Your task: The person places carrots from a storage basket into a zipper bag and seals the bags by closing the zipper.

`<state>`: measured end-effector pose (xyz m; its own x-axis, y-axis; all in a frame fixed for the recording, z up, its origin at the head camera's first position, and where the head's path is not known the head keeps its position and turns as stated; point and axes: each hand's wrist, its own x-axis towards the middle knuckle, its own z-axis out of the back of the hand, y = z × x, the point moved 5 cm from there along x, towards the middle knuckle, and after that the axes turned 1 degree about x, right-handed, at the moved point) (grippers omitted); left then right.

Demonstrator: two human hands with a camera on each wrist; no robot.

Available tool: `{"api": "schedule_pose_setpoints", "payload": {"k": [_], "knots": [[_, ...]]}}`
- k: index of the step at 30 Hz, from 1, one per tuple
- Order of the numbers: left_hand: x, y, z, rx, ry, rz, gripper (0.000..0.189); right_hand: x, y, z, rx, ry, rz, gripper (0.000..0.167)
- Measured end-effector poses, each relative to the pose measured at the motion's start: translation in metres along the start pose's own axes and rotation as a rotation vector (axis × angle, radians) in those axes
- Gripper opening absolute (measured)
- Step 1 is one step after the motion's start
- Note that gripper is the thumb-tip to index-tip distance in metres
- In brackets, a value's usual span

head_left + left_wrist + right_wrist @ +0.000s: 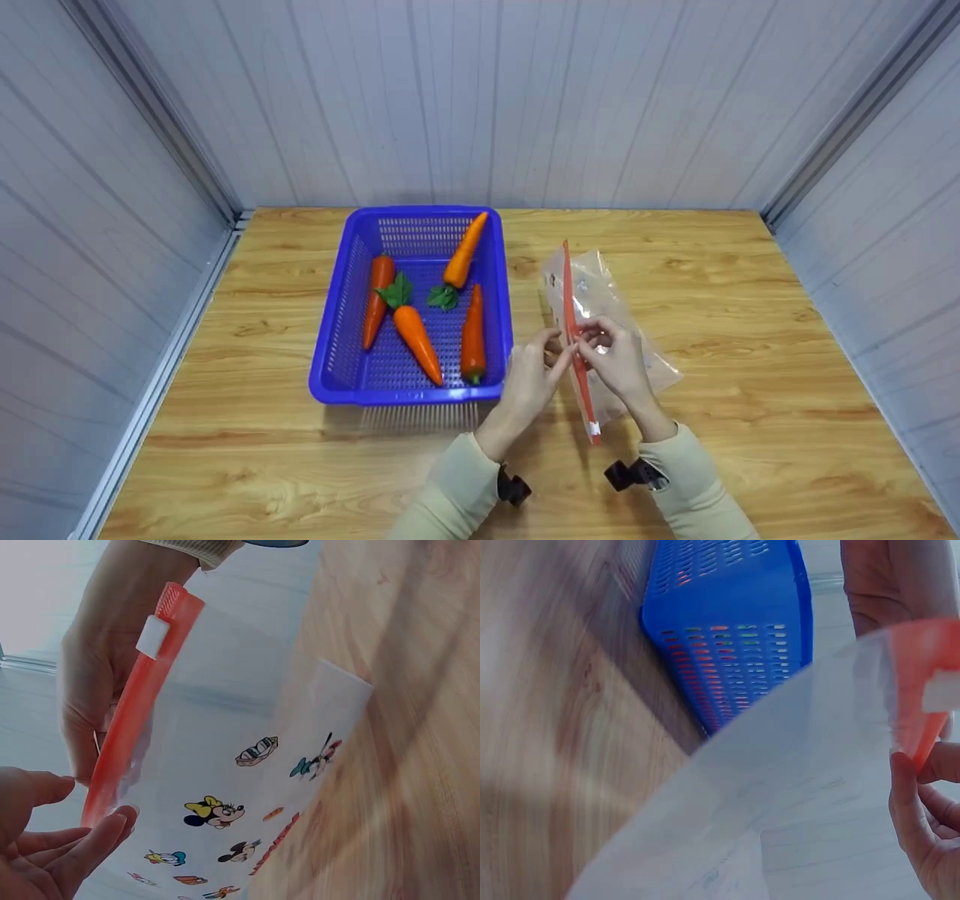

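A clear slider zip bag (604, 292) with a red-orange zip strip (131, 716) stands tilted over the table, its mouth edge up. Cartoon pictures are printed on its side, and a white slider (153, 637) sits at the strip's near end. My left hand (527, 375) pinches the strip near its middle from the left. From the other side my right hand (619, 361) holds the same strip, its fingers close to the left ones. In the right wrist view the right thumb and fingers (922, 821) grip the strip's edge. The bag looks flat.
Left of the hands stands a blue plastic basket (319, 379) with several carrots inside, among them one orange carrot (418, 345) with green leaves. Its right wall is close to my left hand. Pale panels (480, 105) enclose the wooden table (247, 450) at the back and sides.
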<state>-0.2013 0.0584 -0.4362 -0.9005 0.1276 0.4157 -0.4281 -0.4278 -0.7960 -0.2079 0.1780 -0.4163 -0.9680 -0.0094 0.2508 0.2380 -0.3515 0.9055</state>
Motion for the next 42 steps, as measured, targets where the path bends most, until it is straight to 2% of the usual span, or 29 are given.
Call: {"api": "schedule_pose_setpoints", "payload": {"k": [6,9,18,22,29,38,42], "knots": [[0.003,-0.004,0.003,0.042,-0.029,0.032,0.017,0.002,-0.015,0.001,-0.022,-0.027,0.031,0.011],[0.004,-0.005,0.005,0.043,-0.026,0.046,0.015,0.002,-0.014,0.001,-0.029,-0.035,0.049,0.011],[0.006,0.002,0.011,0.0,0.02,0.177,0.014,0.004,-0.008,0.01,0.019,-0.061,0.039,0.008],[0.007,0.003,0.016,0.004,-0.001,0.165,0.013,0.005,-0.002,0.016,0.017,-0.08,0.048,0.007],[0.008,0.005,0.022,0.002,-0.045,0.128,0.012,0.001,0.027,0.025,-0.018,-0.133,0.075,0.007],[0.01,0.012,0.027,0.035,-0.056,0.167,0.015,0.004,0.02,0.038,0.107,-0.17,0.027,0.009],[0.01,0.014,0.03,0.027,-0.062,0.167,0.014,0.007,0.012,0.044,0.135,-0.191,0.04,0.01]]}}
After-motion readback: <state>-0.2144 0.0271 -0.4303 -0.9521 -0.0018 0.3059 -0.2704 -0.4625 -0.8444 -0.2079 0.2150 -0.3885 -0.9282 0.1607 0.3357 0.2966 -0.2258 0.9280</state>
